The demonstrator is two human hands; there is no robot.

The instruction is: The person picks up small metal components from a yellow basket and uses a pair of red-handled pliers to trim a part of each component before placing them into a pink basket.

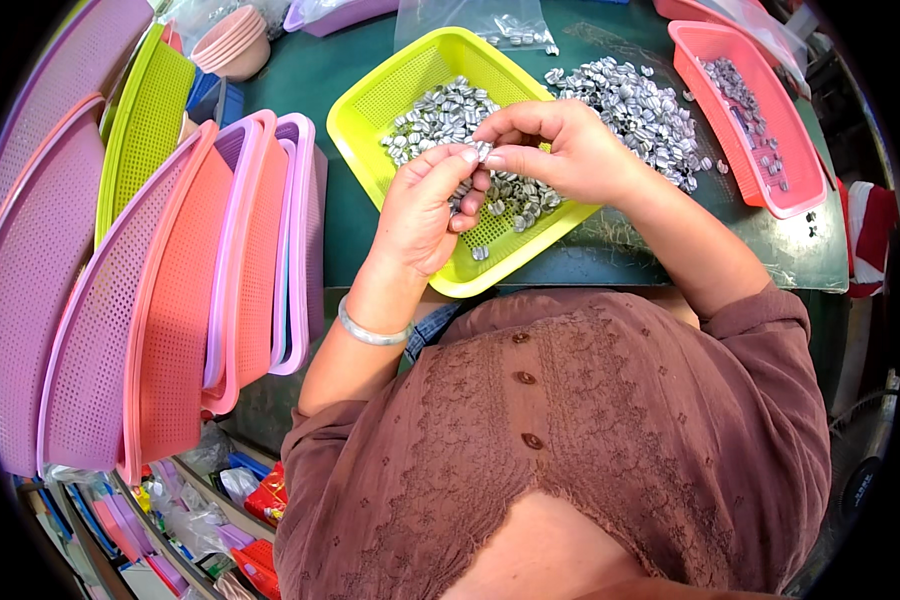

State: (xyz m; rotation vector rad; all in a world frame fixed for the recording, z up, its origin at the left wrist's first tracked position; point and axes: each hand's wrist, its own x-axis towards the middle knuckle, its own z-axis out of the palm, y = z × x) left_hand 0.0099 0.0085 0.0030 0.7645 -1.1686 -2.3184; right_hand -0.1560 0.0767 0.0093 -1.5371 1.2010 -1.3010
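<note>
My left hand (425, 205) and my right hand (568, 150) meet above a lime-green perforated basket (348, 125). Thumbs and fingertips of both pinch one small grey-and-white striped piece (482, 150). Its exact kind is too small to make out. Under my hands, many similar striped pieces (445, 108) lie loose in the basket. A few of them show just below my left fingers, which are curled inward. To the right of the basket, a heap of the same pieces (635, 115) spreads over the dark green table (610, 265).
A pink basket (805, 200) with small grey pieces stands at the right. Purple, orange and green perforated baskets (175, 330) stand on edge at the left. Pink bowls (232, 45) and a clear plastic bag (440, 25) lie toward the back. A fan (860, 480) shows at lower right.
</note>
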